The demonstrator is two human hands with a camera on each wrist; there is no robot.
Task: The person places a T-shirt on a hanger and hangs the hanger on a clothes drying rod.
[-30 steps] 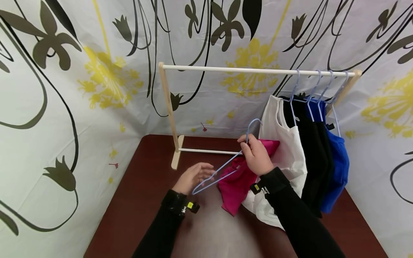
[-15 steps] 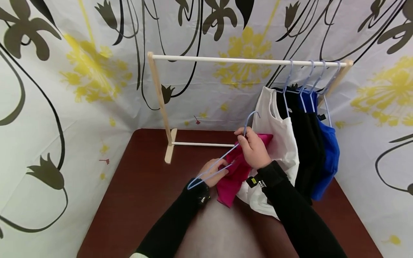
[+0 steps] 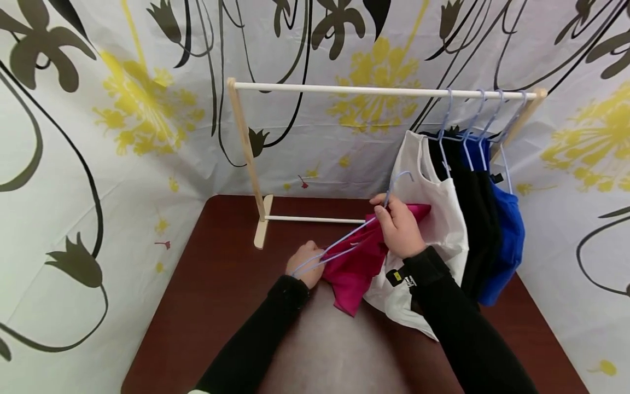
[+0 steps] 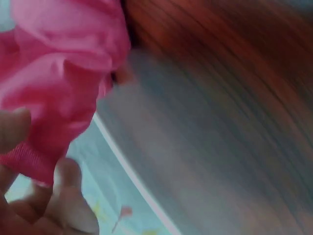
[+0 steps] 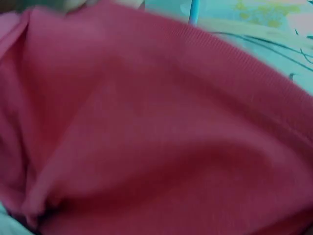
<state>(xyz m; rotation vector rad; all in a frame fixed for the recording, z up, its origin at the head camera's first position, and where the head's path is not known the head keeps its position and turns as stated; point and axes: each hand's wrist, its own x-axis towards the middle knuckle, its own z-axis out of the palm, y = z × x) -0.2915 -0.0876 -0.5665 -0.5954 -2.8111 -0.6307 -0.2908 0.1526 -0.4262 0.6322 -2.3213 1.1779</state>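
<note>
Bright even light, blurred wrist views

A rack (image 3: 246, 153) stands at the table's (image 3: 211, 290) back, with hung garments (image 3: 472, 219) at its right end.

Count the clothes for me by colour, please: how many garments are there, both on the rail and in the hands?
White garment on the rail: 1
Black garment on the rail: 1
Blue garment on the rail: 1
Pink garment, held by the left hand and right hand with a loose hanger: 1
Total: 4 garments
</note>
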